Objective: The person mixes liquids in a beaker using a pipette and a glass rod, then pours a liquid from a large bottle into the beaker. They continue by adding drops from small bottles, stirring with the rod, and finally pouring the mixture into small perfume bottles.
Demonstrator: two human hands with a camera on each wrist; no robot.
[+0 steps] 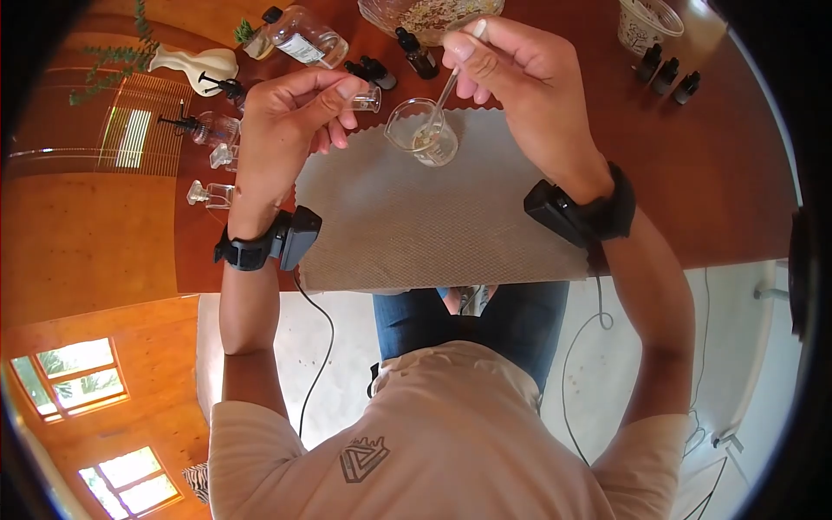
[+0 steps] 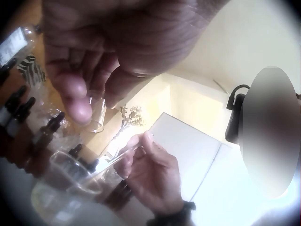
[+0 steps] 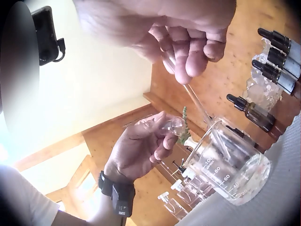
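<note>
My right hand [image 1: 533, 82] pinches a slim clear glass rod [image 1: 449, 91] with a whitish top end. The rod slants down into a glass beaker [image 3: 225, 165], whose white graduation marks show in the right wrist view. A little clear liquid with small bits lies at the beaker's bottom. The beaker stands on a grey-beige textured mat [image 1: 433, 217]. To its left, my left hand [image 1: 290, 113] holds a small clear glass vial [image 1: 367, 100] tilted sideways between thumb and fingers, its mouth towards the beaker. The vial is partly hidden by the fingers in the left wrist view [image 2: 97, 115].
Behind the beaker stand a dark dropper bottle [image 1: 418, 56] and a glass bowl [image 1: 425, 17]. Several small dark bottles [image 1: 666, 76] and a patterned cup [image 1: 648, 26] are at right. Glass perfume bottles [image 1: 212, 195], a white vase [image 1: 198, 69] and a labelled bottle [image 1: 305, 39] line the left.
</note>
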